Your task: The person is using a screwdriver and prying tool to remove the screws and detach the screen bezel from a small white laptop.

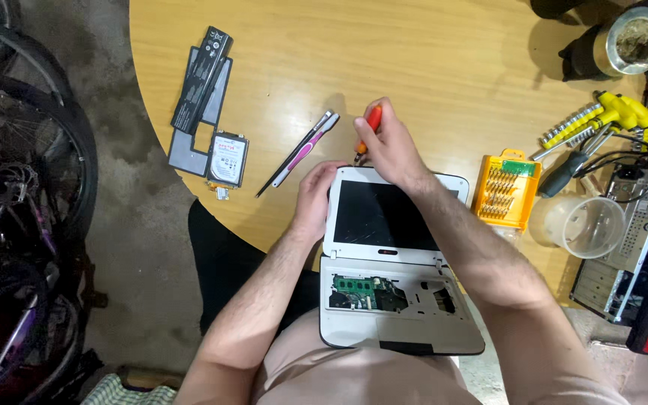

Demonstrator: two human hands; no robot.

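A small white laptop (pixel 384 247) lies open and flat, its underside up, half on the wooden table (pixel 414 60) and half on my lap. Its bottom bay is uncovered and shows a green memory board (pixel 355 286). My right hand (pixel 388 142) is shut on an orange-handled screwdriver (pixel 369 129), tip down at the laptop's far left corner. My left hand (pixel 315 196) grips the laptop's left edge by that corner.
Tweezers and a pink tool (pixel 301 150) lie left of the hands. A hard drive (pixel 228 159), black battery (pixel 202 79) and grey cover plate (pixel 189 146) sit at the table's left edge. An orange bit case (pixel 505 189), plastic cup (pixel 579 225), yellow hex keys (pixel 601 116), bicycle wheels (pixel 16 187).
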